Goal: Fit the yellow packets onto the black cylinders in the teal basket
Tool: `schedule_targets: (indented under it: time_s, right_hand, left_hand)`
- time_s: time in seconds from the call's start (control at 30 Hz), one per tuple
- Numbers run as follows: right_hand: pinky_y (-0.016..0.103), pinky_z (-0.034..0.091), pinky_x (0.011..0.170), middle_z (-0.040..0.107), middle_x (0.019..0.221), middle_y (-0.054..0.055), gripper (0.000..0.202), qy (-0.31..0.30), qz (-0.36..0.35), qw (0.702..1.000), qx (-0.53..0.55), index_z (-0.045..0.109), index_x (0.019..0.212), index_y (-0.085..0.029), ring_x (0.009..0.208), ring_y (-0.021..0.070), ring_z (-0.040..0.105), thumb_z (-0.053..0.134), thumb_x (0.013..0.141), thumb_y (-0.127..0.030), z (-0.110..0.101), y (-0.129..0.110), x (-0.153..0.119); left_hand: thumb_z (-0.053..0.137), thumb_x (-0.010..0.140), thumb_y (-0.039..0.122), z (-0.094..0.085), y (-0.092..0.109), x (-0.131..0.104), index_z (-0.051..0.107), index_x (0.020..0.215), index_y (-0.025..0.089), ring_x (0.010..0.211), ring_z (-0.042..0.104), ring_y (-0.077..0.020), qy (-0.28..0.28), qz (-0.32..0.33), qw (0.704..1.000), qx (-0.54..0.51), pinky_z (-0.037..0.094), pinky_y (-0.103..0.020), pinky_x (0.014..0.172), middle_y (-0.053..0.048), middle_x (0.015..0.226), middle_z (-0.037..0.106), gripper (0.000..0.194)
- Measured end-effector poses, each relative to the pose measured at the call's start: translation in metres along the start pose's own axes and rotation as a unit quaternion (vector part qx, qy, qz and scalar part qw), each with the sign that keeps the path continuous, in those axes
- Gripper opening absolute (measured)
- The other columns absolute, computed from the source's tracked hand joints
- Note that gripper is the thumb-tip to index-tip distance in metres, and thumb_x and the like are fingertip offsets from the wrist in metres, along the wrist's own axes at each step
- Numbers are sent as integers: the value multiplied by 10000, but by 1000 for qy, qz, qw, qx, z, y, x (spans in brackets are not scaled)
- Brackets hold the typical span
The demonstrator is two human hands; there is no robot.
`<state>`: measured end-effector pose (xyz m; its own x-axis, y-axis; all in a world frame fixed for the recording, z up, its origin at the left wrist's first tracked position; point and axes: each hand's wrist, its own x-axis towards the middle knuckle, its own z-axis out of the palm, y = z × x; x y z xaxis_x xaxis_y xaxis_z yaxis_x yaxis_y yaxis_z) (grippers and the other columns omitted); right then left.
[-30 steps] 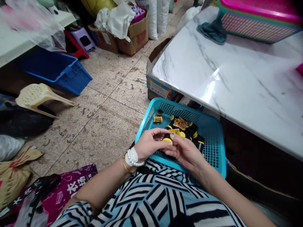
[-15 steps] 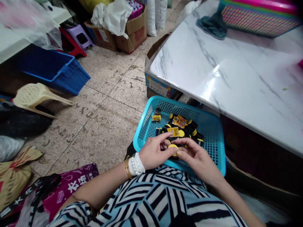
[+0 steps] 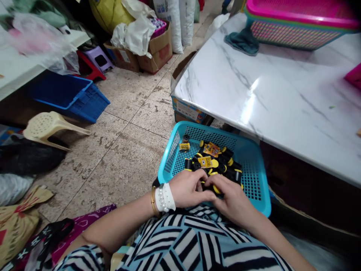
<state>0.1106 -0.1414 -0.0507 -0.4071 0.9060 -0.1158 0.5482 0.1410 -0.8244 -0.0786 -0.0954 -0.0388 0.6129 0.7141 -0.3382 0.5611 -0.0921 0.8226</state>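
Note:
A turquoise mesh basket [image 3: 254, 150] rests on my lap beside a marble table. Inside it lies a heap of small black and yellow parts [image 3: 214, 162], some with yellow labels. My left hand [image 3: 188, 188] and my right hand [image 3: 229, 197] meet at the near edge of the basket, fingers curled together around one small black and yellow part [image 3: 216, 189], which is mostly hidden between them. A pearl bracelet and a gold bangle sit on my left wrist.
The white marble table [image 3: 270, 90] stands to the right with a pink basket [image 3: 299, 22] and a dark cloth [image 3: 242, 41] on it. On the tiled floor are a blue crate [image 3: 70, 96], a tipped beige stool [image 3: 47, 126], cardboard boxes [image 3: 152, 49] and bags.
Both hands have drawn back toward my body to the basket's near edge and closed tighter around the small part. The view has shifted slightly.

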Motion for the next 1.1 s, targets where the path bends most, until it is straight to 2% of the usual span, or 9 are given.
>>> schedule_targets:
  time_s: [0.1,0.17,0.3,0.4,0.57,0.8,0.9,1.0,1.1]
  right_hand:
    - [288,469,714,672,842,32,95,59,65,996,-28,595,908,-218,759,175,627,511,898,-261,-5,13,3]
    - [278,461,678,671,765,11,136,93,118,989,-14,584,870,-221,692,165,623,476,917,-290,-9,22,4]
    - [270,477,642,668,719,0,144,120,184,974,58,590,889,-217,640,159,624,477,900,-306,-12,39,2]
    - [275,501,659,666,773,16,142,130,198,966,108,608,913,-207,668,162,631,522,864,-309,-10,48,-2]
    - [275,519,625,645,745,15,170,164,225,942,186,608,907,-198,623,160,636,567,844,-351,-11,53,-6]
    - [279,486,606,644,682,1,220,143,229,955,121,633,917,-204,605,163,622,552,885,-406,-14,53,-7]
    - [278,487,612,649,689,3,231,148,220,956,124,640,925,-200,607,158,619,569,884,-416,-15,50,-5]
    - [267,504,614,645,687,3,260,180,221,942,177,643,913,-193,606,149,619,618,862,-447,-23,47,-1]
    - [249,521,583,610,653,-11,317,208,238,906,281,647,858,-181,572,129,602,693,809,-491,-32,42,6]
  left_hand:
    - [597,839,562,-7,5,31,649,958,164,811,654,-253,40,19,981,189,488,-342,713,-97,836,692,418]
    - [618,848,481,-7,5,59,653,977,130,934,646,-298,79,3,958,276,494,-381,801,-155,932,690,375]
    - [623,848,275,4,-4,97,632,1076,105,948,633,-303,56,3,938,342,508,-381,794,-164,966,671,284]
    - [531,893,205,13,-14,97,620,1093,130,979,606,-272,72,19,934,350,500,-367,837,-136,1012,646,231]
    - [587,881,342,22,-22,83,587,1179,154,992,558,-245,130,32,937,321,491,-345,866,-114,1087,583,352]
    - [468,946,303,25,-21,86,656,1166,258,899,590,-241,77,63,932,348,481,-334,753,-92,956,600,293]
    - [546,892,214,20,-21,86,629,1221,254,831,618,-213,92,51,959,264,484,-315,739,-62,892,641,341]
    - [665,797,166,10,-19,84,620,1201,184,724,625,-167,149,7,988,47,494,-276,705,-13,770,659,407]
    - [713,776,221,-2,-11,76,678,953,138,670,624,-146,201,-10,967,-159,509,-265,661,-18,732,671,199]
